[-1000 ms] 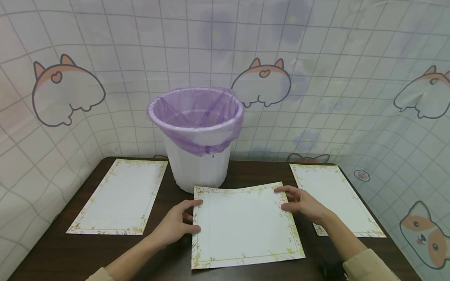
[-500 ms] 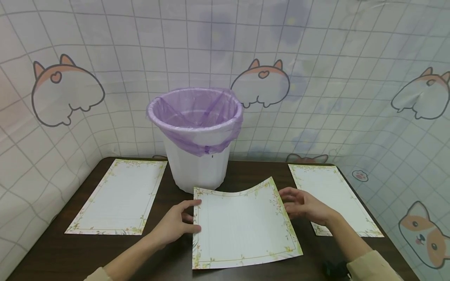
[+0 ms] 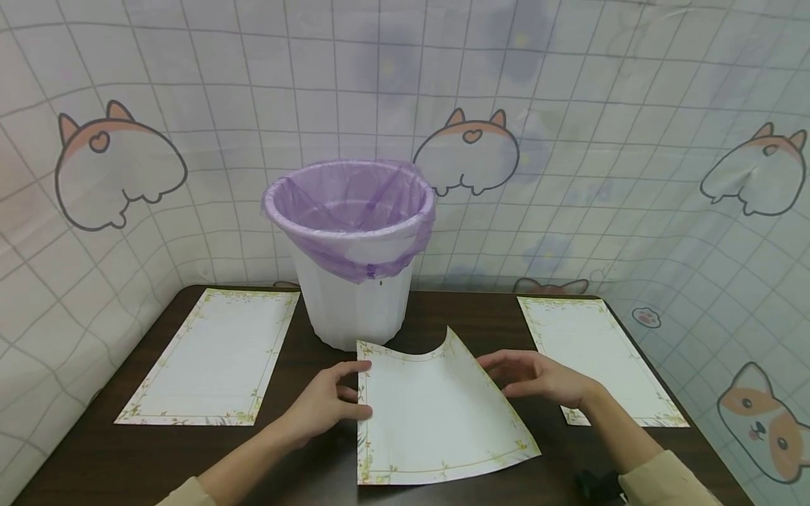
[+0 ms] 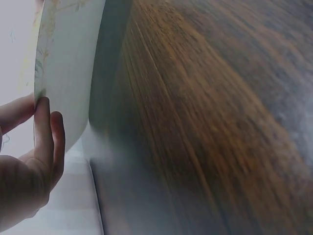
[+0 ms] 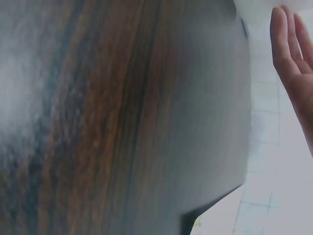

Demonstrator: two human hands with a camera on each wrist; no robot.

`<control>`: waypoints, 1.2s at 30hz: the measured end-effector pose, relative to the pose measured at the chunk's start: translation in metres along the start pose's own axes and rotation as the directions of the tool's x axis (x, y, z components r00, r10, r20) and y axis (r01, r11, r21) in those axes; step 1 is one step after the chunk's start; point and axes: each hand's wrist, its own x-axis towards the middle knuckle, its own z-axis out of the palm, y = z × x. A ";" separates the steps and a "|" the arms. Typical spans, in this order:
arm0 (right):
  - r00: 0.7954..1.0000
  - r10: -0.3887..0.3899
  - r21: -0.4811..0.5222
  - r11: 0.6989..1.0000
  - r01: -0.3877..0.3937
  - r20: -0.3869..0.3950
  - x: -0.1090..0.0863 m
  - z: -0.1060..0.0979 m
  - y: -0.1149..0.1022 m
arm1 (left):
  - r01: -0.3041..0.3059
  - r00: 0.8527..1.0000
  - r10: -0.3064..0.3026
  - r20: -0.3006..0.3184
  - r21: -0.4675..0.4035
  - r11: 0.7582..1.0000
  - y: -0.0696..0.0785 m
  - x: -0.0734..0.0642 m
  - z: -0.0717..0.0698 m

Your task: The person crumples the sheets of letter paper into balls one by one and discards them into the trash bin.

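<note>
A sheet of white paper with a yellow-green floral border is held above the dark table, bowed upward along its right side. My left hand pinches its left edge, thumb and index finger in front, other fingers behind; the left wrist view shows the left hand at that edge. On the other side my right hand pushes against the sheet's right edge, fingertips partly hidden behind it. In the right wrist view the fingers of the right hand are extended.
A white bin with a purple liner stands just behind the sheet. Matching sheets of paper lie on the table at left and at right. A small black object sits beside the right sleeve. A patterned curtain surrounds the table.
The right hand has let go of the sheet's right edge and moved left and slightly nearer, bending that side upward and inward. The left hand keeps its hold, shifted slightly right.
</note>
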 end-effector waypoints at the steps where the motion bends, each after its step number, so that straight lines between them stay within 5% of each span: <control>1: 1.000 -0.004 -0.005 1.000 0.004 0.007 0.002 0.002 0.000 | 0.001 1.000 -0.001 0.000 -0.003 1.000 0.000 0.001 0.001; 12: 0.998 -0.062 -0.115 0.991 0.063 0.012 0.021 0.020 -0.007 | -0.057 0.998 0.057 0.016 0.017 0.998 0.002 0.009 0.009; 36: 0.989 0.049 -0.424 0.900 -0.104 -0.140 0.044 0.040 0.002 | -0.109 0.991 0.114 0.066 -0.071 0.992 0.005 0.015 0.016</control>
